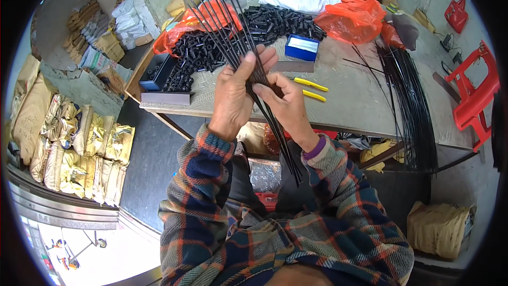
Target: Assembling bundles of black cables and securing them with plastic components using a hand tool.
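Left hand [233,92] has its thumb pressed over the rods [258,77], fingers loosely spread behind; right hand [287,103] pinches them too, thumb near curled forefinger! The rods fan out beyond the left fingertips, tails hanging below both hands. Black parts [198,50] heap past the left fingers, yellow handles [312,83] lie beside the right knuckles.
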Demonstrator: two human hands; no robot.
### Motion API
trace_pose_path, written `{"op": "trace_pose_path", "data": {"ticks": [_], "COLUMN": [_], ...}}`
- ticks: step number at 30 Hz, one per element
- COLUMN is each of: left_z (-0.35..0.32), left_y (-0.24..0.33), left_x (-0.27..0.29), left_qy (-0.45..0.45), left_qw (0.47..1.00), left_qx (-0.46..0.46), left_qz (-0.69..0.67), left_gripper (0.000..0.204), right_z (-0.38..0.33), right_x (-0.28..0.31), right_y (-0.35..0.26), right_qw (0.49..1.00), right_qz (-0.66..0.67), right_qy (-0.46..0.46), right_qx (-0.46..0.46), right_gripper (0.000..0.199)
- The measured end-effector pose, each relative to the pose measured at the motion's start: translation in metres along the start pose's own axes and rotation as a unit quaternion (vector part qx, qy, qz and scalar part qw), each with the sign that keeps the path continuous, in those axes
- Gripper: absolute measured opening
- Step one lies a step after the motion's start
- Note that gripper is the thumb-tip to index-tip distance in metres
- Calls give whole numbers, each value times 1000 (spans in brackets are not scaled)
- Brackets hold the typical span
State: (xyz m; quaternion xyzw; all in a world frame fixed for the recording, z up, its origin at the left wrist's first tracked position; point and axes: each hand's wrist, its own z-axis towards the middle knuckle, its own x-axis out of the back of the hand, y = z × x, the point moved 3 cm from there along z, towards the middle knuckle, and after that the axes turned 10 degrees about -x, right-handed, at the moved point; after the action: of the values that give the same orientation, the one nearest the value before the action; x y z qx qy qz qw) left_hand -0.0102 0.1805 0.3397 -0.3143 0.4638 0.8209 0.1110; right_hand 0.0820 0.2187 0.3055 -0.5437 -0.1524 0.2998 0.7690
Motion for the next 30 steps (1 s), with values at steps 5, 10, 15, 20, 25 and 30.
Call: {"op": "trace_pose_path", "data": {"ticks": [5, 10, 15, 20, 25, 30], "left_z": [-1, 2, -3, -2, 2, -1], "left_y": [-2, -3, 10, 17, 9, -1], "left_x": [6, 5, 14, 24, 16, 1], "left_qy": [10, 6, -8, -20, -17, -37], "left_qw": [1000, 1000, 999, 997, 997, 997], "left_qx": [-15, -4, 17, 16, 37, 42], "left_qz": [15, 26, 46, 74, 72, 58], "left_gripper": [28, 30, 33, 36, 36, 37], "right_z": [-4, 12, 57, 7, -60, -29], "right_x": [-4, 26, 146, 276, 336, 193], "right_y": [8, 5, -54, -44, 45, -13], "right_qw": [992, 996, 929, 853, 615, 746], "right_qz": [116, 41, -100, -379, -735, -659], "right_qy": [35, 70, 314, 348, 230, 88], "right_qx": [-33, -34, 166, 92, -170, 47], "right_gripper": [10, 19, 16, 21, 18, 17]}}
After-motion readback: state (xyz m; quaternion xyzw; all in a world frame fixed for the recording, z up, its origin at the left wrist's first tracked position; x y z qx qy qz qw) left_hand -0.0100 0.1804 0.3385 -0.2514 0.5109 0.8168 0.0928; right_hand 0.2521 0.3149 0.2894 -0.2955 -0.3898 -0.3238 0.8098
